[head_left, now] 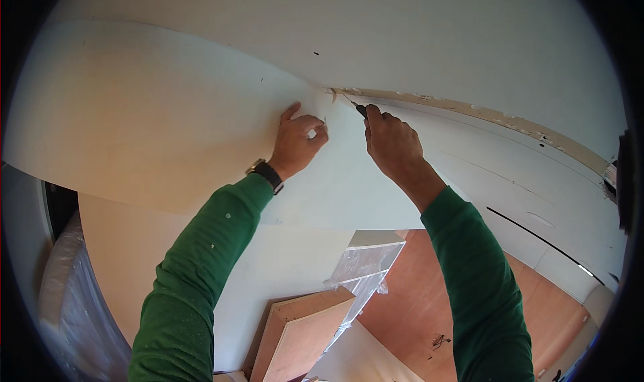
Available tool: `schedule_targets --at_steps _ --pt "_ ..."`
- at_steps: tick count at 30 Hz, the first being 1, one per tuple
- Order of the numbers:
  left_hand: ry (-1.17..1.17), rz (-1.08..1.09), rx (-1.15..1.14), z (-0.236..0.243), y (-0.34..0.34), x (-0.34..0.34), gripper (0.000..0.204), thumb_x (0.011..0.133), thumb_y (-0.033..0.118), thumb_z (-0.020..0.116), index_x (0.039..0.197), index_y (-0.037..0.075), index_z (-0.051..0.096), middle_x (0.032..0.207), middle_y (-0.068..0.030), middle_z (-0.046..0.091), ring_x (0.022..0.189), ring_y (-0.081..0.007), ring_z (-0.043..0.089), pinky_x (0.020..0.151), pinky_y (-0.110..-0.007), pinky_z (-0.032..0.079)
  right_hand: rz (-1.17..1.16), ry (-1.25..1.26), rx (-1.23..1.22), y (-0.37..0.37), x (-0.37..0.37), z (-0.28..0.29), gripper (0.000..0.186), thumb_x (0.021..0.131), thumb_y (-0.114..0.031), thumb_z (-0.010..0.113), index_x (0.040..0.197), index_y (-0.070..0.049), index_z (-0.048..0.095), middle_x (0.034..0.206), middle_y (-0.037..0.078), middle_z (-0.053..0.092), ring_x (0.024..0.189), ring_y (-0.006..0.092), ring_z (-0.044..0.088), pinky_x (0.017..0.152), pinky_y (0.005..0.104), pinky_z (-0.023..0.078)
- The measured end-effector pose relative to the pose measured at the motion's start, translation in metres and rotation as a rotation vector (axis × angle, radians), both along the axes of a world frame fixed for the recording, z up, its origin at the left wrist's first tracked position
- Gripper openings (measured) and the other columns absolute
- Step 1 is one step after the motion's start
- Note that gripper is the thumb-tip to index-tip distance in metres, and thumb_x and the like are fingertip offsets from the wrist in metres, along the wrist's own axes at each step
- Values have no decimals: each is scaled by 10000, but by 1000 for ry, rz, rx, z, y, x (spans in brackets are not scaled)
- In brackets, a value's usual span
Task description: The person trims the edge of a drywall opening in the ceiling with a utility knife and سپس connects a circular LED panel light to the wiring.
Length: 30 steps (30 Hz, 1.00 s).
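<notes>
Both my arms reach up to the corner where the pale wall panel (168, 107) meets the ceiling (416, 33). My right hand (394, 140) grips a slim dark-handled knife (361, 110), its thin tip pointing at the left end of an exposed tan strip (429, 101) along the ceiling joint. Just below that end, a small brown flap (334, 97) hangs loose. Left of the knife, my left hand (300, 140) has thumb and forefinger pinched together on a small white scrap (325, 121). Its other fingers are partly raised near the panel.
Rough, chipped edges run along the tan strip towards the right. Below are a wooden box (308, 328), a plastic-wrapped frame (369, 258) and a reddish-brown board floor (409, 295) with a dark tangle of wire (441, 342). Plastic sheeting (80, 308) covers something at lower left.
</notes>
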<state>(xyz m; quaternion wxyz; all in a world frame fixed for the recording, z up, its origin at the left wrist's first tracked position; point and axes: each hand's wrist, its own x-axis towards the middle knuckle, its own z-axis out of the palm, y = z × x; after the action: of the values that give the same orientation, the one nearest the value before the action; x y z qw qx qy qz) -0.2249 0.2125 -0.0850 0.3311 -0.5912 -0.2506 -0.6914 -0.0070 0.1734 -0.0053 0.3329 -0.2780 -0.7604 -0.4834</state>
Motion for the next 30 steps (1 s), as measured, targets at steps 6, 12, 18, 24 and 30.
schedule_targets --at_steps 6,12,18,24,30 --pt "-137 -155 -155 19 -21 7 292 903 269 737 755 24 683 797 -73 725 790 -230 675 1016 -411 442 -62 -8 -28 3 -3 1 248 957 -105 593 1174 8 555 808 174 688 694 359 733 620 449 625" --pt "-405 -215 -230 55 -23 25 352 891 349 658 708 51 700 651 -98 683 659 -257 620 743 -409 419 -111 6 -87 4 -19 5 252 956 -87 579 1186 9 544 865 185 697 776 369 746 688 459 635" --pt "-269 -189 -263 40 -16 7 309 932 267 626 853 1 762 766 -121 737 696 -225 667 713 -354 515 -110 32 -145 1 -21 5 227 956 -78 572 1166 3 541 900 204 698 819 380 747 719 471 632" --pt "173 142 -351 -3 -42 4 240 872 193 669 713 20 719 624 -129 661 615 -306 625 653 -409 499 -85 17 -130 1 -14 4 231 955 -76 572 1167 6 533 882 198 693 799 382 743 705 474 630" --pt "233 592 -22 32 -62 -44 249 863 217 733 671 66 686 634 -72 652 661 -273 587 696 -411 454 -54 6 -38 23 -20 2 209 986 -128 580 1145 -1 533 821 182 681 712 366 726 623 466 620"
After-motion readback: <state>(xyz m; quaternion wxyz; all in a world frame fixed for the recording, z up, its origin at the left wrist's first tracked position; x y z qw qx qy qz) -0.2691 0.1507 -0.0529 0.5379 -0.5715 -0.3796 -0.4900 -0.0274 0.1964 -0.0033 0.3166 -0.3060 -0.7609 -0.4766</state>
